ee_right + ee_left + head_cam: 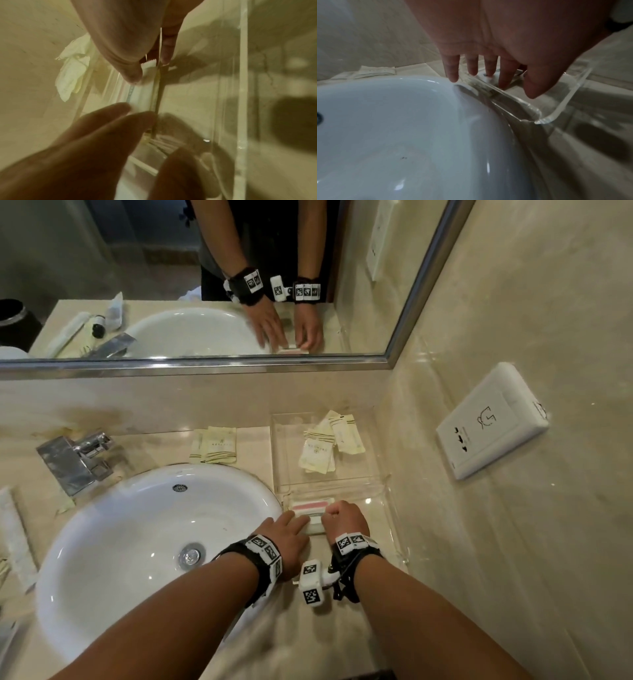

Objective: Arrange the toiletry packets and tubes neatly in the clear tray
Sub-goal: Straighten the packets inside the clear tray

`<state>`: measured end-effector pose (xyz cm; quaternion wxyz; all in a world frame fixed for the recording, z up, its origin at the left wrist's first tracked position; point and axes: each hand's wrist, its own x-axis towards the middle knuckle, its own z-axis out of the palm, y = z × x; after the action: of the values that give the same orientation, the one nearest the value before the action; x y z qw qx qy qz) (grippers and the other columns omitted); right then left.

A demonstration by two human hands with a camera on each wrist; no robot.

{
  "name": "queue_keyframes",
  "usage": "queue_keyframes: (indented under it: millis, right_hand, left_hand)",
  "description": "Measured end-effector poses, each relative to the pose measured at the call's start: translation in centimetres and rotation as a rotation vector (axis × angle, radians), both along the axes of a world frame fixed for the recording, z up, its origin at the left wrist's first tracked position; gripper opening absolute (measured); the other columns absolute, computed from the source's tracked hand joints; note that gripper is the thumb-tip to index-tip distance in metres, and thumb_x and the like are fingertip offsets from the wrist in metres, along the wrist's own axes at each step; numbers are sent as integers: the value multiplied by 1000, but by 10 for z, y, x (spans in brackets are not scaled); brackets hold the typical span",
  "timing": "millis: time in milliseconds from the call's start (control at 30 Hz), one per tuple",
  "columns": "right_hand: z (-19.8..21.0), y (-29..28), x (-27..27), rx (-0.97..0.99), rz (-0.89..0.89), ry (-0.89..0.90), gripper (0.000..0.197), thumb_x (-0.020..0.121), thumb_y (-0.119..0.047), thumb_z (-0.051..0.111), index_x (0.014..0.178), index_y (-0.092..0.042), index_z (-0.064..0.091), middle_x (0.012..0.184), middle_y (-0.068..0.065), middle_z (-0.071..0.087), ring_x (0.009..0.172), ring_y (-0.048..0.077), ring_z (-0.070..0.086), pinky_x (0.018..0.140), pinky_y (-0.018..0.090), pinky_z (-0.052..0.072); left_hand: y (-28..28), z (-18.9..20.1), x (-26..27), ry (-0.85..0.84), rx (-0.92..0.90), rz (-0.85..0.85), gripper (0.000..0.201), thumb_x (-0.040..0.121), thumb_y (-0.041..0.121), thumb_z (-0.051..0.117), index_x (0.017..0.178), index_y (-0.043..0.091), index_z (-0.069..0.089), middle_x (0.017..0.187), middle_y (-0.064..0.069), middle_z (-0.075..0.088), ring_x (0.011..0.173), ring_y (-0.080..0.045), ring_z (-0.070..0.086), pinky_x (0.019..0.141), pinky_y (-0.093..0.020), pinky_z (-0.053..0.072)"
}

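Observation:
Two clear trays stand right of the sink. The far tray (278,446) holds several cream packets (322,450). In the near tray (397,529), at its far left, lie a pink packet (308,505) and a white packet (315,527). My left hand (291,529) lays straight fingers on the white packet's left end. My right hand (342,517) is curled at the right end. In the right wrist view its thumb and fingers (149,70) pinch the white packet (142,94), with my left hand (102,135) below. The left wrist view shows my left hand (489,65) reaching into the near tray (556,112).
Two more cream packets (215,445) lie on the counter behind the white sink (154,542). A chrome faucet (75,460) stands at the left, and a long white wrapped item (13,535) lies at the left edge. A white socket plate (493,419) is on the right wall.

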<state>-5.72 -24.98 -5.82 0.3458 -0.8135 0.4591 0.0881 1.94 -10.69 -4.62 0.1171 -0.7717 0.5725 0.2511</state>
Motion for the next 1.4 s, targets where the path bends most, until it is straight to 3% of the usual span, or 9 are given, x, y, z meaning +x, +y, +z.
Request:
queue_keyframes:
  millis: [133,267,500,767,1133,1267,1400]
  right_hand:
    - [-4,0,-12,-26,86,22,32,94,-21,49,114,-27,74,133,0,56,115,22,60,99,32,48]
    - [-6,-4,-18,25,234,25,42,95,-19,44,131,-24,66,148,2,47,128,23,52,111,31,38]
    - [-6,-4,-18,27,289,65,48,91,-30,52,138,-28,58,152,-1,42,132,25,47,112,35,38]
    - [7,0,-21,10,199,53,56,86,-26,56,140,-34,53,158,-3,29,134,22,45,108,36,44]
    - [50,31,1,-78,142,32,56,87,-28,58,142,-33,51,153,-8,31,133,17,40,104,30,44]
    - [62,42,8,-83,105,21,57,88,-29,57,145,-31,48,152,-7,34,132,17,43,105,31,45]
    - [64,40,11,-119,50,21,52,91,-32,59,142,-30,50,149,-4,39,126,18,51,98,28,47]
  left_hand:
    - [-2,4,2,-10,21,-9,58,88,36,52,142,17,45,162,-4,8,146,-32,11,108,-48,34]
    - [-6,4,2,-33,30,-12,59,87,35,52,142,16,45,161,-5,10,144,-32,15,106,-47,37]
    - [-5,5,1,-14,30,12,56,85,34,55,138,17,48,161,-5,11,143,-32,16,106,-46,38]
    - [9,31,13,-4,-1,30,54,88,37,53,141,25,45,163,-5,10,147,-33,12,108,-49,38]
    - [53,68,62,24,-88,183,56,93,40,50,146,27,38,162,-3,12,146,-29,14,108,-47,38]
    - [53,77,79,53,-143,201,57,93,38,50,147,27,36,162,-1,15,146,-29,16,111,-45,35]
    - [47,80,85,76,-167,182,59,93,38,50,148,27,34,161,-2,17,145,-29,18,113,-45,33]
